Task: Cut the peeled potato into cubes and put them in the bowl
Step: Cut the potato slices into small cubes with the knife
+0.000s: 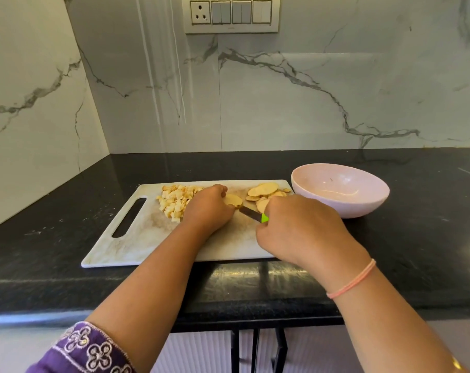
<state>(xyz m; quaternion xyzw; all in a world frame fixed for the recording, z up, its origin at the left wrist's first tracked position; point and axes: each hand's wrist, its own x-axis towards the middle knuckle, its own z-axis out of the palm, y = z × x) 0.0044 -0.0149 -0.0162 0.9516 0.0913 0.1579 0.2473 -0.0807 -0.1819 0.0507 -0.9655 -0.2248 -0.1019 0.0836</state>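
On the board [137,243], near its middle, a potato slice [232,201] sits under the curled fingers of the left hand [207,208], which pinches it. Just right of it is the knife [251,213], its blade tip at the slice's near edge and its green handle gripped in the right hand [298,227]. A heap of cubes [176,200] lies at the far left of the board, against the left hand. Loose slices [265,191] lie at its far right corner. The bowl [363,205] stands on the counter [40,251], just beside the board's right edge.
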